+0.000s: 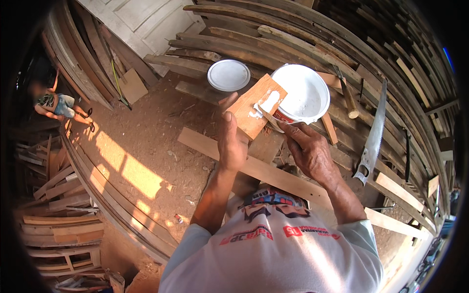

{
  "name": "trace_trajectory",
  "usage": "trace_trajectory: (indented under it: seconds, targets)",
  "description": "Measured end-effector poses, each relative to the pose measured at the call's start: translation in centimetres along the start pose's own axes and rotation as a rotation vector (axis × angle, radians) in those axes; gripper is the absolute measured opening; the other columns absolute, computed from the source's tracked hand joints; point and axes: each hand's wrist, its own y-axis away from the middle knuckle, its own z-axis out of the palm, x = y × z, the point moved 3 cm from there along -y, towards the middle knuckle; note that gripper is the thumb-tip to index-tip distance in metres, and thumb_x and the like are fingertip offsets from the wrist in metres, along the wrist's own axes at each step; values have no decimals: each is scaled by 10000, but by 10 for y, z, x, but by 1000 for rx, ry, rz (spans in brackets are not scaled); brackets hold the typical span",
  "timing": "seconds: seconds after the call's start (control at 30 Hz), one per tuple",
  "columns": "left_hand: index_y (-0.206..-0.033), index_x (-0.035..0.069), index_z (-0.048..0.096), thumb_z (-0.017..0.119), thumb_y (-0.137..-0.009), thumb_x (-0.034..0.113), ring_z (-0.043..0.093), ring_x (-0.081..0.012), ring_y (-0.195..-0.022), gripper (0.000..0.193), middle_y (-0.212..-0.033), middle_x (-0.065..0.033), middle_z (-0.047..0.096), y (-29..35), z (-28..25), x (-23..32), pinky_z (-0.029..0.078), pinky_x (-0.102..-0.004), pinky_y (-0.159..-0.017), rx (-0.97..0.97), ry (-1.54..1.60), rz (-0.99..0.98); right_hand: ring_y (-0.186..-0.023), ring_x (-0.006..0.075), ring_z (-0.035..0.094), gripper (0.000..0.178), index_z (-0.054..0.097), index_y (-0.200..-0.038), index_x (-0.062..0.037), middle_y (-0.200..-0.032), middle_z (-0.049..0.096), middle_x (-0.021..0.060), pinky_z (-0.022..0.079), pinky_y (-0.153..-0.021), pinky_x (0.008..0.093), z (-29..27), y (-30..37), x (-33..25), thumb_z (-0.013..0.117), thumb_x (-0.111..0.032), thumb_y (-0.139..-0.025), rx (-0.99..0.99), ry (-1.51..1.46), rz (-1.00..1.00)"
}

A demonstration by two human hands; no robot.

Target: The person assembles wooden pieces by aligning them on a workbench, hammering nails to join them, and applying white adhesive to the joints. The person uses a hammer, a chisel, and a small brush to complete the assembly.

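My left hand grips a small reddish-brown wooden board by its left edge, thumb along the near side. A dab of thick white paste lies on the board's upper face. In my right hand is a slim putty knife, its tip touching the smeared paste; the handle is mostly hidden by my fingers. Just beyond the board, partly behind it, stands an open white bucket with white material inside.
A round white lid lies left of the bucket. At the right are a handsaw and a wooden-handled tool on stacked planks. A long plank crosses before me. Another person is at far left.
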Motion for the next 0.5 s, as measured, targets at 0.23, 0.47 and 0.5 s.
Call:
trace_trajectory:
  seconds: [0.23,0.47,0.5]
  targets:
    - [-1612,29,405,327,-1184,545,564,-312,-1444,675,-1564,-179,546,7,-40,-9,505,-499,-1173,-56,-241,9,-953,369,766,274,770,-1277,-106,-1128,766,167,618,-830,479,-26,-11,35,718,-108,-1008,132,215,98]
    - [-1604,22,423,332,-1185,544,587,-312,-1418,675,-1549,-176,563,11,-41,-1,549,-490,-1115,40,-59,-109,-891,354,777,165,763,-1090,-13,-983,782,163,615,-825,485,-41,-70,82,623,-79,-1034,-130,644,-58]
    - [-1601,20,427,332,-1186,543,588,-311,-1416,675,-1549,-175,563,11,-41,-1,547,-486,-1116,46,-58,-117,-847,365,775,175,767,-1040,-21,-959,776,176,608,-848,510,-34,-78,85,603,-81,-1030,-135,649,-101]
